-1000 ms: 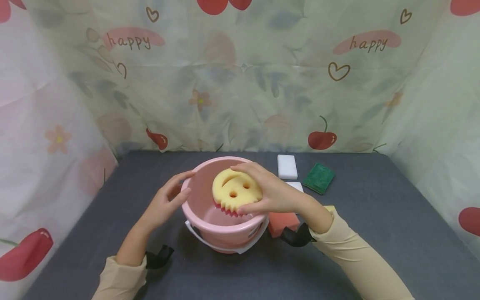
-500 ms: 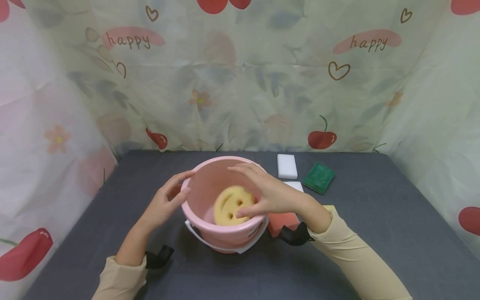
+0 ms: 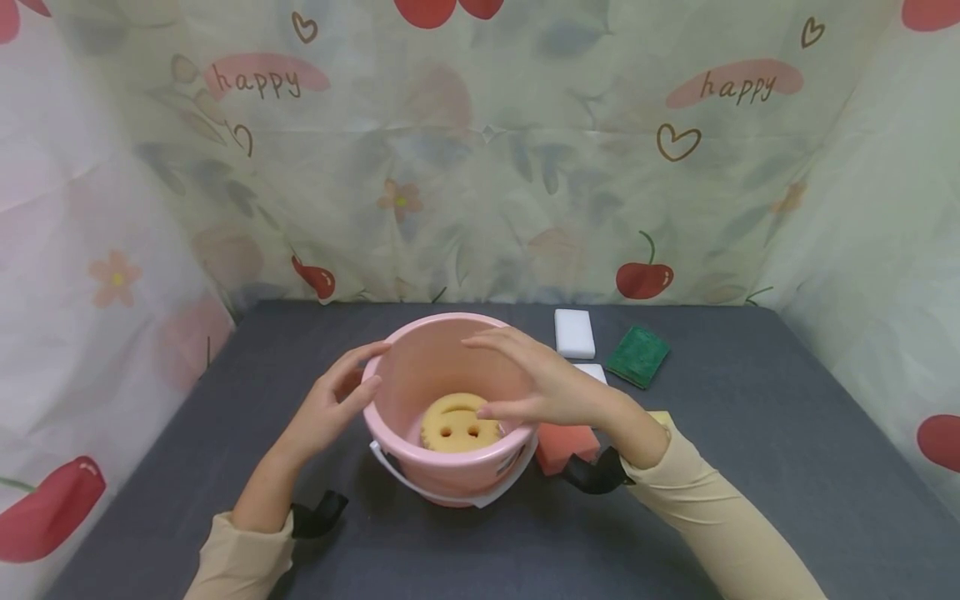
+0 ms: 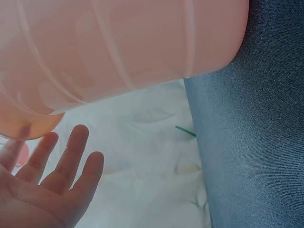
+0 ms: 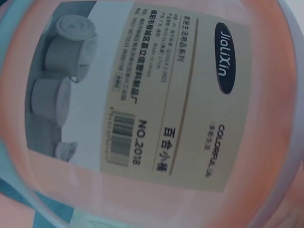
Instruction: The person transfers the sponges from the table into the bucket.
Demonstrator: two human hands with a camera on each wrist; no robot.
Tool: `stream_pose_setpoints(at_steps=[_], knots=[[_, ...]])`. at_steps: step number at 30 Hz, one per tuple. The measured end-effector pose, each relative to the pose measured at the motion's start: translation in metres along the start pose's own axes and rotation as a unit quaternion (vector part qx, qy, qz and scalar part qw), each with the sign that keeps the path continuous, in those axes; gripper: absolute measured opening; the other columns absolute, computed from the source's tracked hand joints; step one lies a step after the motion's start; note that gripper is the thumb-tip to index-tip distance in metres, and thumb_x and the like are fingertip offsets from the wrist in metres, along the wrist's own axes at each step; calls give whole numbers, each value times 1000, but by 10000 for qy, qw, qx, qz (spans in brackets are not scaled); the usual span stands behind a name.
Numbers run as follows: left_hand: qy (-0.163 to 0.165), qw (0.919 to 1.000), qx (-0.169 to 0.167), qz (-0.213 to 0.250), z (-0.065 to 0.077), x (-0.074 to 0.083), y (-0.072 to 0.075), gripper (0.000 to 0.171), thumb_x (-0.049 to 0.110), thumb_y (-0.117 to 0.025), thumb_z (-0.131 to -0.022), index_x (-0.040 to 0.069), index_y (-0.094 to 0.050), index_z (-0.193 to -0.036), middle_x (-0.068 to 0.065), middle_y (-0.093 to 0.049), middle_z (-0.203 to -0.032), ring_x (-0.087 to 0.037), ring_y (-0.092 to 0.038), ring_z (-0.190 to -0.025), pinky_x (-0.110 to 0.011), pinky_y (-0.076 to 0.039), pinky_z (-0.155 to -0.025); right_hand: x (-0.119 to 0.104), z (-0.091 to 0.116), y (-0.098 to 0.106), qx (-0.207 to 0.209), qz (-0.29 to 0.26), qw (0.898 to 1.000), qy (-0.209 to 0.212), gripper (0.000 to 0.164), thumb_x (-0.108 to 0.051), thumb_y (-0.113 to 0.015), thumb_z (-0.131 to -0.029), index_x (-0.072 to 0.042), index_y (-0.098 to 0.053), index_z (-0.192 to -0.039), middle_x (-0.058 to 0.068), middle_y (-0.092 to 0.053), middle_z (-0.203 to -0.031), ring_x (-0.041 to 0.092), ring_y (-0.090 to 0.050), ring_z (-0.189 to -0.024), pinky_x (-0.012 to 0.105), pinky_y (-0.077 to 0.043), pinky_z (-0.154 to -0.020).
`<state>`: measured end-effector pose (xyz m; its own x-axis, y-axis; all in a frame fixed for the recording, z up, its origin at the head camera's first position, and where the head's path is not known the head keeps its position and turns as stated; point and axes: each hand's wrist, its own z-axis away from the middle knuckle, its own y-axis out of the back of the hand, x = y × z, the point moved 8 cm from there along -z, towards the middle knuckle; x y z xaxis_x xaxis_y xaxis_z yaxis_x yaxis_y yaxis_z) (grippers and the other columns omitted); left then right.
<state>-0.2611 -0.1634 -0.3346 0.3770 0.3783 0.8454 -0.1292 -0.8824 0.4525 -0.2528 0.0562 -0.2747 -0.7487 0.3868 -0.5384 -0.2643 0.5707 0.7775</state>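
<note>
Yellow sponge (image 3: 459,425) now deeper in pink bucket (image 3: 457,477); right fingers (image 3: 504,340) parted, left fingers (image 4: 71,153) extended at rim (image 3: 450,457).

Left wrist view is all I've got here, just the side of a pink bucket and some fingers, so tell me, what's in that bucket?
Observer: The head view shows a yellow smiley sponge low inside the pink bucket.
Operator: Okay, is anything gripping it?
Observer: No, the right hand reaches over the bucket but grips no sponge.
Operator: And is there any writing on the bucket?
Observer: Yes, the right wrist view shows a label with the name JiaLiXin.
</note>
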Motion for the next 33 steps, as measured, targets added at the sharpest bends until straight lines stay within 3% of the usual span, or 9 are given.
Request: stream_pose_setpoints(at_steps=[14, 25, 33], knots=[[18, 10000, -24, 32, 0, 0, 0, 46, 18, -52, -94, 15, -41, -139, -12, -41, -142, -32, -55, -111, -19, -50, -79, 5, 20, 29, 727, 119, 9972, 126, 59, -16, -77, -76, -9, -51, -129, 6, -55, -127, 21, -50, -116, 43, -45, -95], [36, 10000, -12, 19, 0, -1, -1, 46, 18, -52, -94, 15, -41, -139, -11, -42, -142, -31, -55, -110, -20, -50, -79, 33, 44, 48, 1101, -56, 9929, -450, 55, -10, -71, -81, -7, -49, -132, 9, -52, -131, 23, -49, -121, 44, -42, -101], [-31, 10000, -8, 51, 0, 2, -1, 45, 16, -51, -95, 13, -42, -139, -12, -42, -141, -31, -55, -110, -19, -50, -79, 73, 63, 49, 1163, -84, 9871, -1097, 55, -13, -68, -84, -6, -45, -134, 13, -51, -132, 25, -52, -118, 45, -43, -98]])
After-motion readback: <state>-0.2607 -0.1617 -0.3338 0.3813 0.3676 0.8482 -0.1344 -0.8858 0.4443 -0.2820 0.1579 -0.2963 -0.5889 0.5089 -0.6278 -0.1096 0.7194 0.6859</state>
